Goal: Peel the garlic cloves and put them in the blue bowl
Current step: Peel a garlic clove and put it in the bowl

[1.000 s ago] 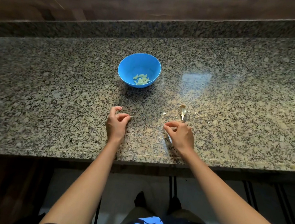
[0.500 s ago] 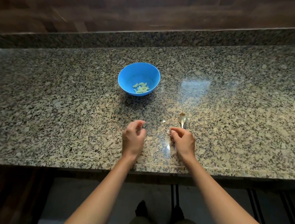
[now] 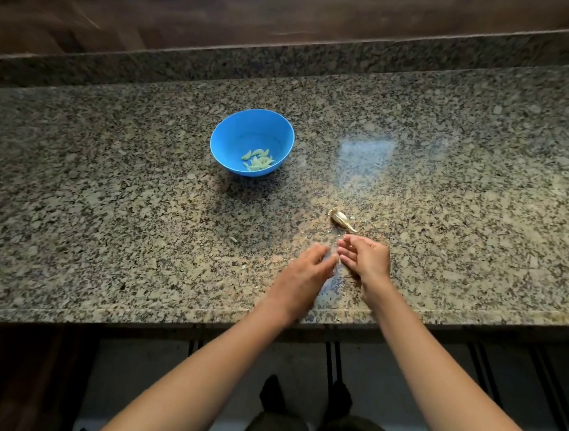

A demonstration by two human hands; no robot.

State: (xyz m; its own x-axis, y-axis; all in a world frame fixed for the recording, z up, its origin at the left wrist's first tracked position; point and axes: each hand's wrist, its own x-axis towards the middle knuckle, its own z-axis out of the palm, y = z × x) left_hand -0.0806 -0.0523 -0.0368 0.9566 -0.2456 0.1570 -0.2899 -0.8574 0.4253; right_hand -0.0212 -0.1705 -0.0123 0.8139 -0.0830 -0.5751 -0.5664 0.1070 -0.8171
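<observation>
Granite counter (image 3: 105, 199) speckled tan, grey and black, polished, with a pale patch of glare right of the bowl; rounded front edge, low upstand (image 3: 289, 61) of the same stone along the back, dark wood-grain wall (image 3: 226, 0) above. Below the edge, dim floor and two dark shoes (image 3: 272, 393)

Left grip (image 3: 305, 272) low over the counter near the front edge, blurred, fingers pointing toward the right one — spread or closed, impossible to tell. Right grip (image 3: 368, 260) just beside it, knuckles up, fingers (image 3: 349, 246) curled inward with tips drawn close together. Anything pinched there too small and blurred to make out

Garlic remnant (image 3: 339, 218) on the bare stone just beyond the right grip, apart from it: papery, off-white, tapering to a dry pointed tail. A few skin flecks (image 3: 233, 239) on the stone nearby. Blue bowl (image 3: 238, 135) farther back and to the left, well apart from both grips — smooth, round, upright. Peeled cloves (image 3: 257, 160) in its bottom, pale yellow-green, slim and curved, heaped loosely toward the near wall
</observation>
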